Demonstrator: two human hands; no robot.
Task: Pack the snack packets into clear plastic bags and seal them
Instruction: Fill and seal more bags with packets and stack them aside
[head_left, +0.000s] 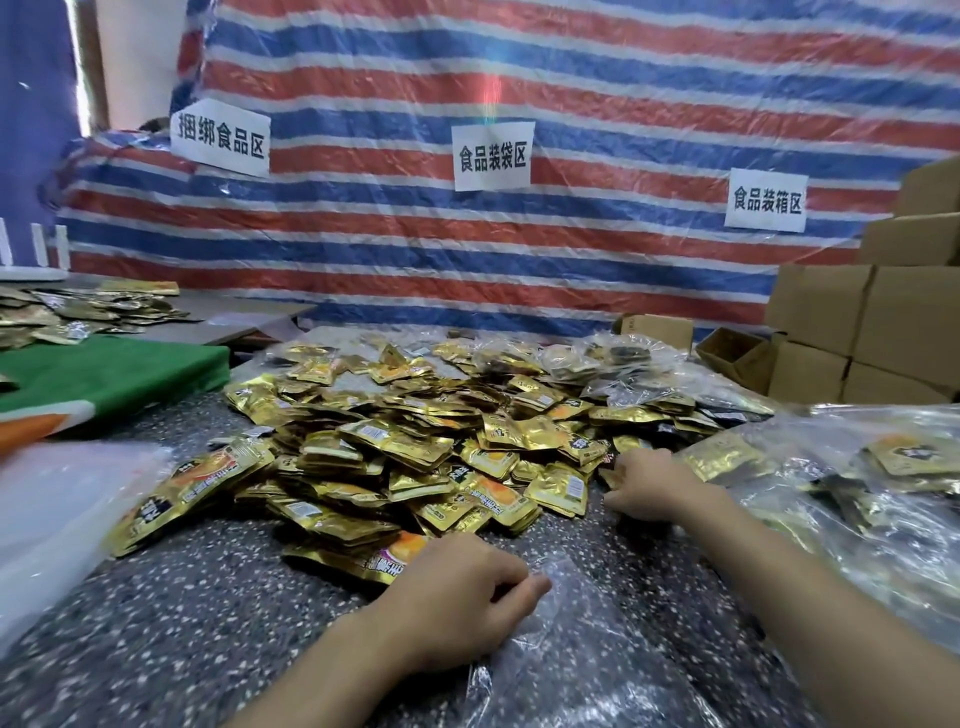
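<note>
The packets are shiny gold foil, smooth and a bit crinkled. The bag is thin clear plastic, glossy and wrinkly. The table looks like hard stone, dark grey with white specks. The tarp is woven plastic under a shiny, creased clear sheet. The signs are white paper, not shiny. The boxes are dull brown cardboard. The cloth is green and matt.

Bright and even, with soft, faint shadows on the speckled table, shiny glare on the gold packets and the clear bag, a rainbow streak high on the striped sheet, bent lines and blur near the edges.
</note>
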